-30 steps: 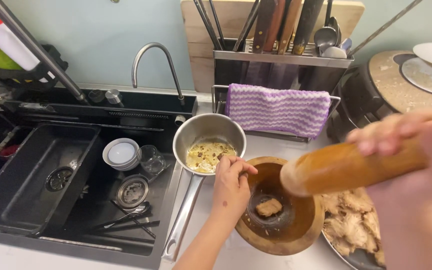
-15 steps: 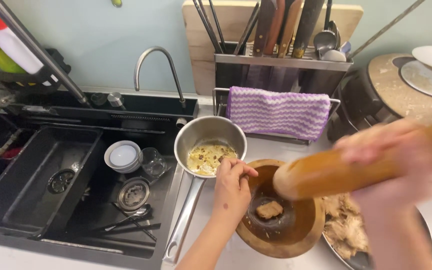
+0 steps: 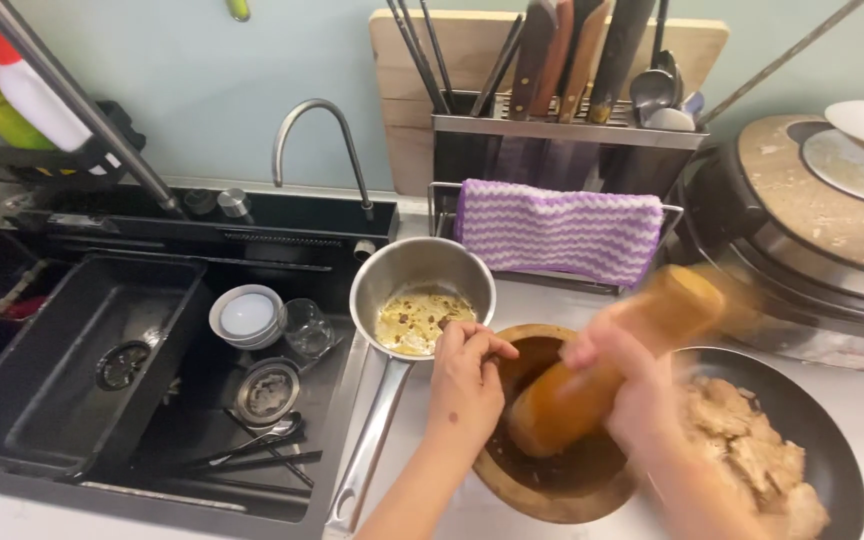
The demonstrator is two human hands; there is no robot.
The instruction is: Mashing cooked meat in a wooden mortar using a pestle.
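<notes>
A round wooden mortar (image 3: 552,490) sits on the white counter in front of me. My left hand (image 3: 467,385) grips its near left rim. My right hand (image 3: 627,385) is wrapped around a thick wooden pestle (image 3: 612,360), blurred with motion, its lower end down inside the mortar bowl. The food piece in the mortar is hidden behind the pestle.
A steel saucepan (image 3: 422,290) with yellowish residue stands left of the mortar, handle toward me. A dark pan (image 3: 812,440) of pale meat pieces lies to the right. Behind are a striped purple cloth (image 3: 557,230), a knife rack and a cooker (image 3: 832,220). A black sink (image 3: 102,380) holds bowls and utensils.
My right hand has swung the pestle down from above the counter into the mortar. My left hand has stayed on the rim.
</notes>
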